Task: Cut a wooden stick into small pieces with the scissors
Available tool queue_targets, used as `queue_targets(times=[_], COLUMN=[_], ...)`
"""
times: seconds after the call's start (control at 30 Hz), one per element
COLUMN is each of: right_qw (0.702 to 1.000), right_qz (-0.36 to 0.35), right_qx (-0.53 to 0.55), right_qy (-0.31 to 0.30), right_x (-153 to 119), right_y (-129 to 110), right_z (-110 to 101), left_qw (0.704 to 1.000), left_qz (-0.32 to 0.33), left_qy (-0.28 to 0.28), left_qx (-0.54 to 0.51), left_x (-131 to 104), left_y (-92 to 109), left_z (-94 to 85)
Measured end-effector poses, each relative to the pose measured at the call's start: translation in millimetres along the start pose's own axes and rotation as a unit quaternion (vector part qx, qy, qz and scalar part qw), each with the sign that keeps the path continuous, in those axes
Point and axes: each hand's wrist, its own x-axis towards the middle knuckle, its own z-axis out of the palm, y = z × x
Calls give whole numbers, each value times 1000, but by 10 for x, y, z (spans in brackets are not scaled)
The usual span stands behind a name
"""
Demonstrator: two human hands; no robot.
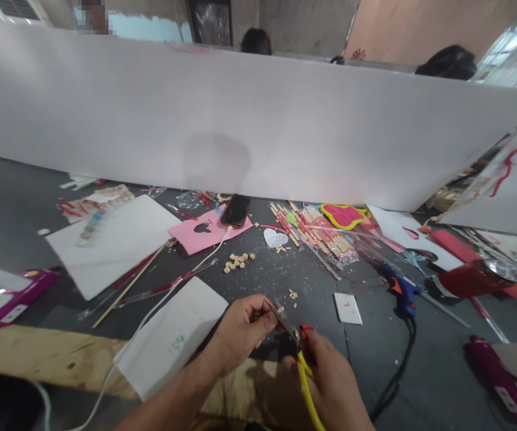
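Note:
My right hand (327,377) is closed around scissors (289,326) with yellow and red on their handles. Their blades point up and left, close to the fingertips of my left hand (242,326). That hand is pinched, gripping a small pale wooden stick (280,309) whose end shows at the blades; the rest is hidden by my fingers. Just beyond lie a few short cut wooden bits (293,294). A small pile of pale pieces (237,262) sits further off, with a white paper heart (276,238) to its right.
A white paper (177,335) lies left of my left arm. Behind are a phone (236,211) on pink paper (190,234), and bundled wooden sticks (314,230). To the right rest a white card (348,308), a blue glue gun (404,290) and its cord. A white partition (159,114) stands behind.

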Motion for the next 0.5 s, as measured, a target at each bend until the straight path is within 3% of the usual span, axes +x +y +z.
queue_targets(times=[0.23, 0.5], right_qw=[993, 998], right_qz=[47, 29], right_qx=[75, 35], right_qy=[-82, -53], right_x=[-7, 15], right_y=[9, -71], right_z=[-27, -58], left_qw=[1000, 998], left_qz=[5, 16], left_qy=[-12, -1], left_qx=[10, 58], left_x=[-9, -43], left_y=[18, 53], left_z=[-1, 14])
